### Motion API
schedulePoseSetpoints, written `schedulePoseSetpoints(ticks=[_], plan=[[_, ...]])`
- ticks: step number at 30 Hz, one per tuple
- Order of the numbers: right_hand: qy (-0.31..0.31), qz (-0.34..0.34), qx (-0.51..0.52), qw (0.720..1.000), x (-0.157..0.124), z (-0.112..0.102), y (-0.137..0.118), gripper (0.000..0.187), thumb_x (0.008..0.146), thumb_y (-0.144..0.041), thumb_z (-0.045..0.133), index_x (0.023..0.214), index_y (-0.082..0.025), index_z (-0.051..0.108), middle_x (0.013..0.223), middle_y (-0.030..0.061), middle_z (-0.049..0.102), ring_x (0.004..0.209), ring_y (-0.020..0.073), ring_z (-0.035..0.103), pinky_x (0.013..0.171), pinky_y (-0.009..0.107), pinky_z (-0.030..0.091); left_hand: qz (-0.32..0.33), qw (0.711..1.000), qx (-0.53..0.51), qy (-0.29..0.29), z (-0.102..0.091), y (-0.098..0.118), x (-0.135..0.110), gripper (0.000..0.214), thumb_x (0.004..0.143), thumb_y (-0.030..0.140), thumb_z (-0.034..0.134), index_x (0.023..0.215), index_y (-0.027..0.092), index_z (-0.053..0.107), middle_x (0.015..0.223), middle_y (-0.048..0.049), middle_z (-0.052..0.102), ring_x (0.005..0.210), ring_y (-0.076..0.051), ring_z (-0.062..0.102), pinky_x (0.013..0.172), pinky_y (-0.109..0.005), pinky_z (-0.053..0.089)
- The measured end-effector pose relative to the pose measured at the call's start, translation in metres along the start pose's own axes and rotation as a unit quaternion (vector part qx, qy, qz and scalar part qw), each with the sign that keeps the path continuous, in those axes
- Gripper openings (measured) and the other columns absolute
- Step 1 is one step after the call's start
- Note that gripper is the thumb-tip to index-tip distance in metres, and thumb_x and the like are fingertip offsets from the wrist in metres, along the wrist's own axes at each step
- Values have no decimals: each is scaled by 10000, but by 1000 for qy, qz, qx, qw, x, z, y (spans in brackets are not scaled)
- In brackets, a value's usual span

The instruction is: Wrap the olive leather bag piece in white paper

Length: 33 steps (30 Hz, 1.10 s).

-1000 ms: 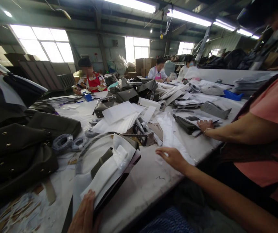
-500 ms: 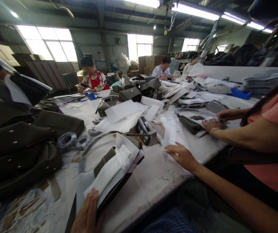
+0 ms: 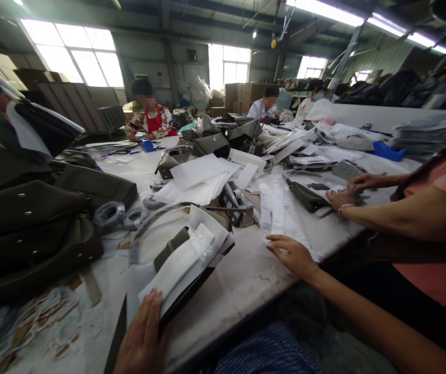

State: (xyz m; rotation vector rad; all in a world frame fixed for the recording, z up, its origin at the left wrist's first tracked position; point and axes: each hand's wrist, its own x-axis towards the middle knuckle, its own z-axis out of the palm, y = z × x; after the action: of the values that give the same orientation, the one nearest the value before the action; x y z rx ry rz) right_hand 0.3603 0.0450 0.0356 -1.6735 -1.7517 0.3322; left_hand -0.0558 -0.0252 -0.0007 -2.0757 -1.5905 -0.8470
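At the bottom, my left hand [image 3: 145, 322] grips the near end of a dark olive handbag, fingers on top and thumb side partly hidden. A white wrapping sheet [image 3: 180, 270] lies along the bag, with an olive strap piece [image 3: 171, 249] beside it and a clear-wrapped handle looping off its far side. My right hand [image 3: 291, 254] is open, its fingers a little apart and low over the table. Its fingertips are at the near end of white strips of thin packing sheet [image 3: 272, 208]; whether they touch is unclear.
Dark olive bags [image 3: 31, 234] are piled at left, near wrapped coils [image 3: 108, 214] and scraps [image 3: 43, 322]. White sheets [image 3: 199, 171] and more bags [image 3: 211, 145] heap mid-table. At right, a co-worker's hands [image 3: 342, 197] work on another bag [image 3: 306, 195]. Other people sit across the table.
The view has shifted slightly. My right hand has come a little away from the white strips, which now show more fully. My left hand stays on the handbag.
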Motion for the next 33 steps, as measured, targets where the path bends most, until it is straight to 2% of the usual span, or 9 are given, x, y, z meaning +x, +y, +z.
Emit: schedulePoseSetpoints(ticks=[3,8,12,20,23,25,28,31,33], plan=[[-98,-3,21,995,3,-1,2,292,882,-430,555,850,-250,782,1056,74,733,998,254,675,929,385,506,2,1000,-7,3,2,0,-1,654,959,217,542,1546,251,256,1443,-92,546,1205,-255,613,991,-373,501],[-128,88,93,984,8,-5,8,353,766,-459,681,994,-204,765,843,42,750,798,228,697,792,333,531,-9,1000,-7,16,5,0,-3,635,951,263,576,1528,255,310,1444,-74,550,1204,-246,611,1012,-343,463],[-138,118,112,977,20,-16,9,374,780,-538,645,820,-192,782,769,38,758,718,227,688,698,318,520,-8,1000,-12,14,4,0,-2,639,948,255,581,1527,253,312,1453,-74,541,1210,-239,607,1027,-330,446],[-62,148,142,977,52,-43,4,455,742,-616,687,830,-178,776,833,53,757,791,233,674,766,323,505,-4,1000,-9,19,5,-1,-3,634,948,259,581,1525,243,318,1444,-70,551,1213,-229,605,1054,-321,422],[17,138,159,977,53,-48,-14,501,812,-635,623,958,-170,737,935,67,746,849,227,665,784,312,503,-4,1000,-8,23,4,-1,-3,620,954,269,572,1522,241,325,1437,-70,558,1207,-226,608,1049,-320,424],[20,107,166,980,39,-42,-37,459,859,-606,600,969,-176,717,934,61,737,861,225,662,792,308,504,-4,1000,-11,23,5,-1,-3,611,960,280,560,1522,238,325,1435,-73,560,1205,-228,610,1043,-321,429],[-102,27,177,979,-3,-20,-77,347,938,-506,555,978,-200,713,954,50,740,904,218,672,845,311,510,-7,1000,-11,25,6,0,-2,605,961,285,558,1520,238,331,1438,-73,557,1207,-229,609,1039,-323,431],[-260,-56,224,938,-48,6,-103,288,991,-399,498,1026,-209,711,1001,54,748,937,193,689,866,300,527,-3,1000,-18,22,6,-1,-2,609,962,279,555,1523,233,322,1439,-80,555,1221,-234,599,1041,-330,434],[-317,-105,231,914,-66,17,-104,272,987,-381,511,1079,-211,702,1050,62,746,974,190,692,893,303,535,-1,1000,-21,20,6,-1,-2,610,962,275,555,1523,227,320,1439,-86,554,1226,-236,597,1042,-334,437]])
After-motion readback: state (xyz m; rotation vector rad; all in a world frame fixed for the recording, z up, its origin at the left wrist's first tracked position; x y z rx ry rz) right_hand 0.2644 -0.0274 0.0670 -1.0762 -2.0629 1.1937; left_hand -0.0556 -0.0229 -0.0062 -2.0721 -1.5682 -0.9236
